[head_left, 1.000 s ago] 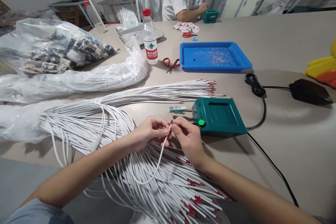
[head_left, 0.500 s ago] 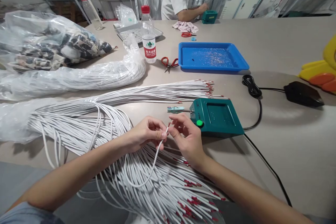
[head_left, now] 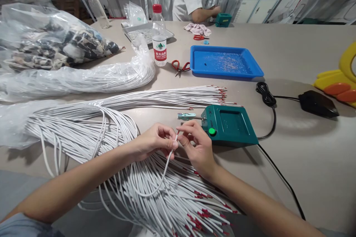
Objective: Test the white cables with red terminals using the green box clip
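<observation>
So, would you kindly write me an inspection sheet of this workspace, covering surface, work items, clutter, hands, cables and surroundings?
Surface: beige table, pale specks in the blue tray.
Job's things: held white wire; loose white wires with reddish ends; green machine with a green button.
Clutter: red-handled snips beside the tray; capped bottle; stuffed clear bag.
Hands: left hand pinches the wire near its tip; right hand is at the tip, grip unclear.
Cables: black cord trails from the machine; coiled black cord leads to a black block.
Surroundings: co-worker across the table, beside another green box.
</observation>
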Demonstrator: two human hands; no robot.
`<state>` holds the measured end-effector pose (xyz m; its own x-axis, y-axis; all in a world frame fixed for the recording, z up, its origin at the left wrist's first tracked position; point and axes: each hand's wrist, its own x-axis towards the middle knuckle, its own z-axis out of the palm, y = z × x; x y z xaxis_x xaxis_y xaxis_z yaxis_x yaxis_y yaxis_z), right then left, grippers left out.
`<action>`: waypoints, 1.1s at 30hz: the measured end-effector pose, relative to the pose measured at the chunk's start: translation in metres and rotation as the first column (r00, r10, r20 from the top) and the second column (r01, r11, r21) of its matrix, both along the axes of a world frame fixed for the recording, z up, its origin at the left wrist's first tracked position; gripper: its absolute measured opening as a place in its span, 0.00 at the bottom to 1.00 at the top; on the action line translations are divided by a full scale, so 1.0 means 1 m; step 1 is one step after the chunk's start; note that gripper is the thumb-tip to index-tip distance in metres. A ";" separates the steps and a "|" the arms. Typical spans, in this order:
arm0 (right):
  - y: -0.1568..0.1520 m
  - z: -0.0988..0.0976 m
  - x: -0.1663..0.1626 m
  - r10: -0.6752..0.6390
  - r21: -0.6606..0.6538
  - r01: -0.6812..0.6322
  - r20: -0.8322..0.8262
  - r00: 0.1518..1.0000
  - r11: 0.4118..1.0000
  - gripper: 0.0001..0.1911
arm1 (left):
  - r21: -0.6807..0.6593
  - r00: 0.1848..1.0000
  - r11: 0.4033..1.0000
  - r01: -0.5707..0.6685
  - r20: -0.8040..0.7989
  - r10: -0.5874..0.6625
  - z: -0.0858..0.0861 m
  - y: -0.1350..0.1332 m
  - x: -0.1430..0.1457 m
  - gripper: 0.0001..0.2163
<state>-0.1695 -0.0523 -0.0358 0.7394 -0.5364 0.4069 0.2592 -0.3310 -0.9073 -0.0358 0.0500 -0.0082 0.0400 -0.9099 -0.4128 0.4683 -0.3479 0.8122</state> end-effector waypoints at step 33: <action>0.004 0.002 -0.002 -0.092 -0.129 0.091 -0.003 0.996 0.988 0.14 | -0.014 0.997 0.997 -0.071 -0.012 0.071 0.002 0.001 -0.001 0.09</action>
